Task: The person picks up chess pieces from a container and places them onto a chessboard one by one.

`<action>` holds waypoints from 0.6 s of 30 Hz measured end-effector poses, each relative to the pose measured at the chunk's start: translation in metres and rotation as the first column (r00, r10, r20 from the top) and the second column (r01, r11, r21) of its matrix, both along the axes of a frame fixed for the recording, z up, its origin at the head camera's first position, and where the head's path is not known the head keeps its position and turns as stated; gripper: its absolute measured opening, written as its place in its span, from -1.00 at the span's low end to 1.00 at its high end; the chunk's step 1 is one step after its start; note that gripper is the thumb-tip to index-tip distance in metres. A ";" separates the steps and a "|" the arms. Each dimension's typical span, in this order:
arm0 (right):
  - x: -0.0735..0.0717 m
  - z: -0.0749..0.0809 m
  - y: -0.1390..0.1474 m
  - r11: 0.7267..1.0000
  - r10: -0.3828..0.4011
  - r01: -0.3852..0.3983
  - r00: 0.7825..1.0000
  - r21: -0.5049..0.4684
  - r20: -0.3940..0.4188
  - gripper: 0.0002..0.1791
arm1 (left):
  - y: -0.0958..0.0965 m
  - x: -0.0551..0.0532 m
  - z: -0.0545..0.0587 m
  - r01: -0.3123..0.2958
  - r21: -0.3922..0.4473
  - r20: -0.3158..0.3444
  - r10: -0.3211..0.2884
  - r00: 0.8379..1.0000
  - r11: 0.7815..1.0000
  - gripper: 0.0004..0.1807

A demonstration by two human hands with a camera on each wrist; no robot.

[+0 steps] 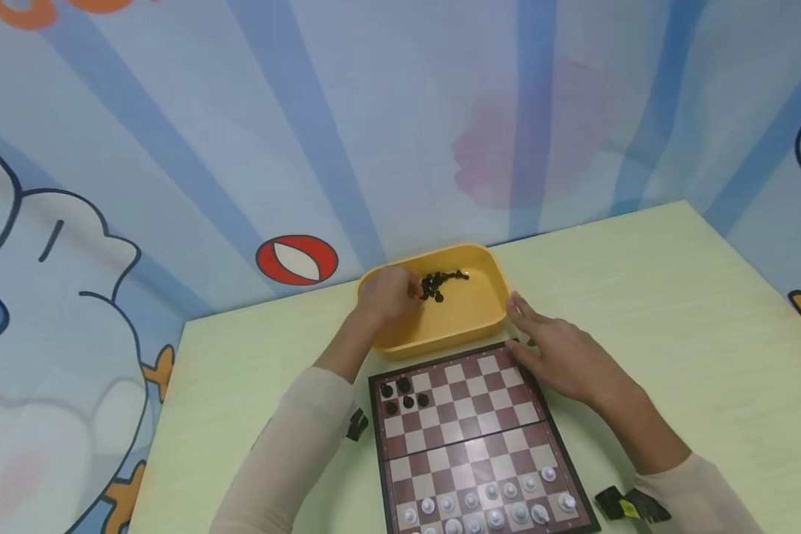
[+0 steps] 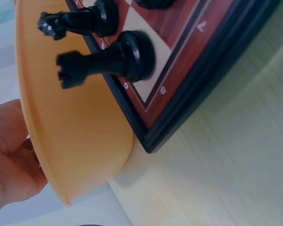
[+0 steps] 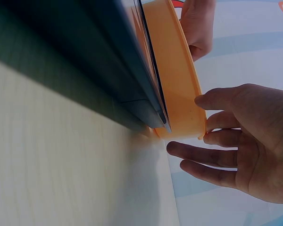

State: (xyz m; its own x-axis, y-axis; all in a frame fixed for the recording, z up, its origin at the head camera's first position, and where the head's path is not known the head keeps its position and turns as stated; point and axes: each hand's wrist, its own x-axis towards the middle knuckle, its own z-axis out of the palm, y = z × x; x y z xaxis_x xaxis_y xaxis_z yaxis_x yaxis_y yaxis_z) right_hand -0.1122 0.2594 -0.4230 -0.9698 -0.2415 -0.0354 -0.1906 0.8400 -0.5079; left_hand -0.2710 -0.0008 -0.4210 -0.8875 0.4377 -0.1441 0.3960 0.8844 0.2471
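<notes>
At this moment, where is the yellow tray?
In the head view, the yellow tray sits by the patterned wall, beyond the chessboard, with the left hand in its left part and the right hand at its right end.

The left hand point(image 1: 389, 293) hides from me whether its fingers point(image 1: 414, 288) hold anything in the yellow tray point(image 1: 467, 315); the black pieces point(image 1: 434, 283) heaped there look too small to tell apart, and the chessboard point(image 1: 450, 432) has its near left corner cut off.

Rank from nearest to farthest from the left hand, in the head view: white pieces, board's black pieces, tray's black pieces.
1. Black pieces in the tray: right of the hand.
2. Black pieces on the board: far-left corner.
3. White pieces: board's near side.
</notes>
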 end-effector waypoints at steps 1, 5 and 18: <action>0.000 0.000 0.000 1.000 0.000 0.000 1.000 0.002 -0.001 -0.25 | 0.000 0.000 -0.001 -0.006 -0.014 0.002 0.006 1.000 1.000 -0.80; 0.000 -0.001 -0.002 1.000 0.005 -0.005 1.000 0.012 -0.005 -0.25 | -0.003 0.001 0.000 -0.030 -0.037 0.012 0.031 0.999 0.999 -0.80; 0.002 -0.001 -0.001 1.000 0.007 -0.007 1.000 0.011 0.007 -0.26 | -0.010 0.006 0.001 -0.054 -0.064 0.021 0.056 0.998 0.997 -0.69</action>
State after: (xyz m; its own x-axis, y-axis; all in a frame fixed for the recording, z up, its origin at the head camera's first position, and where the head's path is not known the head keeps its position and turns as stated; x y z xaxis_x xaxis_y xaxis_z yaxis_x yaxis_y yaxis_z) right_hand -0.1106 0.2588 -0.4244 -0.9678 -0.2476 -0.0452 -0.1926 0.8444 -0.4998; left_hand -0.2647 -0.0103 -0.4202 -0.9061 0.3779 -0.1901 0.3415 0.9187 0.1985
